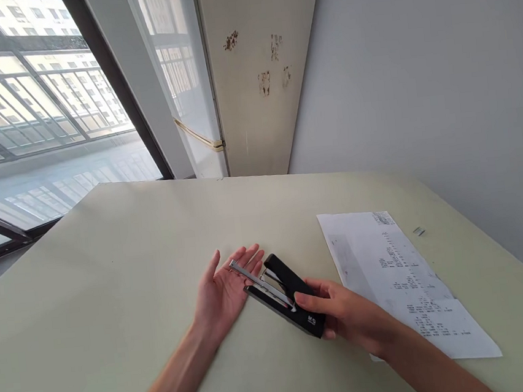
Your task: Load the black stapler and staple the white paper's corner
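Note:
A black stapler (284, 297) with its top lifted and its metal staple channel showing is held over the table. My right hand (334, 303) grips it by the hinge end, thumb on the near side. My left hand (227, 285) lies palm up, fingers stretched out, beside and partly behind the front tip of the channel. Whether the channel tip touches the left fingers I cannot tell. Right of the stapler lie printed paper sheets (389, 270), partly covered by my right forearm. A small strip of staples (419, 231) rests beyond the paper's right edge.
The pale table (111, 266) reaches back to a beige cabinet (264, 128) with brown patches. A plain wall (440, 80) runs along the right side. At the left is a large dark-framed window (40, 106) with railings outside.

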A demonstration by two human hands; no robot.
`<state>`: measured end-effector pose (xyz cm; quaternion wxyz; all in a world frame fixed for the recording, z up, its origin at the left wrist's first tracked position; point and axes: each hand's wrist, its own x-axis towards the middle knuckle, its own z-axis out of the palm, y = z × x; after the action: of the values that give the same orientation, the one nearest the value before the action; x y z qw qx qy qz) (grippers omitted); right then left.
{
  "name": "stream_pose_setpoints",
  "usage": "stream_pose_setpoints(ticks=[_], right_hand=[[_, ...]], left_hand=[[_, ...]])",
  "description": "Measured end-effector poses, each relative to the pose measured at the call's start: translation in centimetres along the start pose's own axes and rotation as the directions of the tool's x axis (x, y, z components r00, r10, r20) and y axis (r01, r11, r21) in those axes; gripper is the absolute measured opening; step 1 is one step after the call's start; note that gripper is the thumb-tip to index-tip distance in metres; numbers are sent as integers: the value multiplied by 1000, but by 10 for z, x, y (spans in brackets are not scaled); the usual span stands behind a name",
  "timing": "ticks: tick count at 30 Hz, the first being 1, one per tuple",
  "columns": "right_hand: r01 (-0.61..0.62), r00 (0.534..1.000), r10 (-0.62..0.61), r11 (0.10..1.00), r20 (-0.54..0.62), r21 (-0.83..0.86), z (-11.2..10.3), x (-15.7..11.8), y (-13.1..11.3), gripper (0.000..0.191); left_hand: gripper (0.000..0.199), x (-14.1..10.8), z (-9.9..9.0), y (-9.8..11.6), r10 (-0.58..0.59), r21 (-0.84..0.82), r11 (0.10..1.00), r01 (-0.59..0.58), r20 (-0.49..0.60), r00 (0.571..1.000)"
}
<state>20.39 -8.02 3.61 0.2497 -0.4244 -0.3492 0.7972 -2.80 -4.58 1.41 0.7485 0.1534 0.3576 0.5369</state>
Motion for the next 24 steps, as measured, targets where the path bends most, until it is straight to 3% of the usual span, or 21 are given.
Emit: stream_pose_setpoints(ticks=[9, 14, 18, 21, 24], right_hand=[[-149, 982, 126, 974, 141, 170, 15, 9, 5, 45], [-155, 982, 126, 964, 141, 215, 12, 9, 8, 42], [-94, 994, 84, 983, 64, 159, 10, 3, 1, 44], [23, 998, -22, 999, -64, 26, 7, -2, -10, 48], [138, 958, -176, 975, -227, -175, 0, -5, -19, 49]], left_hand=[[35, -4, 4, 2, -108, -234, 968, 93, -53, 993], [32, -3, 3, 1, -116, -269, 958, 97, -54, 992], [34, -1, -1, 0, -116, -278, 955, 102, -36, 993], [34, 0, -2, -1, -129, -302, 947, 112, -39, 991], [29, -1, 0, 0, -134, -357, 929, 93, -92, 987]])
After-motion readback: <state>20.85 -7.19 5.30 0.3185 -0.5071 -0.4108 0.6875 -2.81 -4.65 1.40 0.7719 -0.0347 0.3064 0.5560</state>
